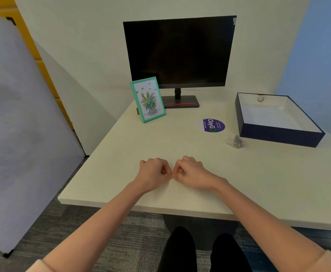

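Observation:
My left hand (153, 171) and my right hand (190, 171) rest side by side on the cream table (121, 163) near its front edge. Both have their fingers curled into loose fists, thumbs tucked toward each other, and the two hands nearly touch at the thumbs. Nothing shows inside either fist. A small clear and silver object (238, 142) lies on the table to the right, beyond my right hand and apart from it.
A dark monitor (179, 54) stands at the back. A green picture frame (148, 99) with a flower print leans left of its base. A purple round sticker (211, 125) lies mid-table. An open navy box (278, 134) at the right holds a small ring (260, 99).

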Action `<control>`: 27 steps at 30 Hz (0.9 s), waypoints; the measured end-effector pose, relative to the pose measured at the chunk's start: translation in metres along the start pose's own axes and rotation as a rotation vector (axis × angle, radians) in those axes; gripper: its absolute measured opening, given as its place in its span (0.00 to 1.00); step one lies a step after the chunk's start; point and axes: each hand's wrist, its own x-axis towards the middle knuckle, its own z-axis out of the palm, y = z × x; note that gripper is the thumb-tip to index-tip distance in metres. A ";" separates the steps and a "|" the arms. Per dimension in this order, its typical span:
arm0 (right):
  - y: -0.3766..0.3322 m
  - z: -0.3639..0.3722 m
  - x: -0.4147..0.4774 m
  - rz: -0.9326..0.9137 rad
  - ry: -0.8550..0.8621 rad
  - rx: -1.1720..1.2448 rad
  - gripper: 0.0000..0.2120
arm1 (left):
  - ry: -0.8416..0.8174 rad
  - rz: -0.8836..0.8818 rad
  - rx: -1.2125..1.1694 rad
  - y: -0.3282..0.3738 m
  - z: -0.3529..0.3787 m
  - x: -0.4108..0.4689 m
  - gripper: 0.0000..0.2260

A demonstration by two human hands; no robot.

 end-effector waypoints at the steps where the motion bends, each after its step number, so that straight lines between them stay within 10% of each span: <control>1: -0.001 0.001 0.001 0.006 -0.005 -0.019 0.07 | -0.003 -0.001 0.015 0.000 0.000 0.000 0.05; 21: -0.007 -0.004 0.006 -0.089 -0.152 -0.295 0.04 | 0.102 -0.123 -0.311 -0.051 -0.045 -0.002 0.05; 27: 0.007 -0.020 0.002 0.029 -0.071 0.015 0.05 | 0.104 -0.111 -0.395 -0.035 -0.040 0.004 0.05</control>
